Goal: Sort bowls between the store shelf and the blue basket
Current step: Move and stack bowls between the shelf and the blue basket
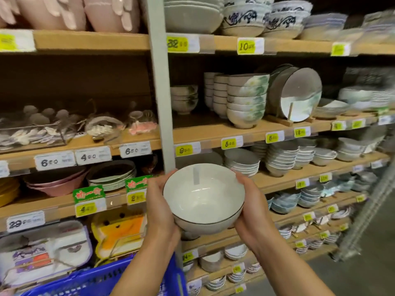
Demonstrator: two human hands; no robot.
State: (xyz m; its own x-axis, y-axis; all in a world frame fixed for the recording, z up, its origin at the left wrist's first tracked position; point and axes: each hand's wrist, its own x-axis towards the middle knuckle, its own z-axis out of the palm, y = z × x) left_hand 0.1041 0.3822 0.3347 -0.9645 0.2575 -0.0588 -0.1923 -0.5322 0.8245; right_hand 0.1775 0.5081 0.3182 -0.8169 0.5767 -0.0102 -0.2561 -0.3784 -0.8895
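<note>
White bowl (203, 197), thin dark rim, grey label strip inside, tilted toward the camera. Left hand (161, 208) and right hand (251, 210) grip its sides.

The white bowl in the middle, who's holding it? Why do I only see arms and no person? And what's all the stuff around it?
The camera sits on the person's head and looks down, so you see only what's in front of them. Their left hand and right hand hold the white bowl by its sides; it has a thin dark rim. Behind it is a store shelf with yellow price tags, a stack of green-painted bowls and a plate standing upright in a wooden stand. Low on the left is the blue basket.
</note>
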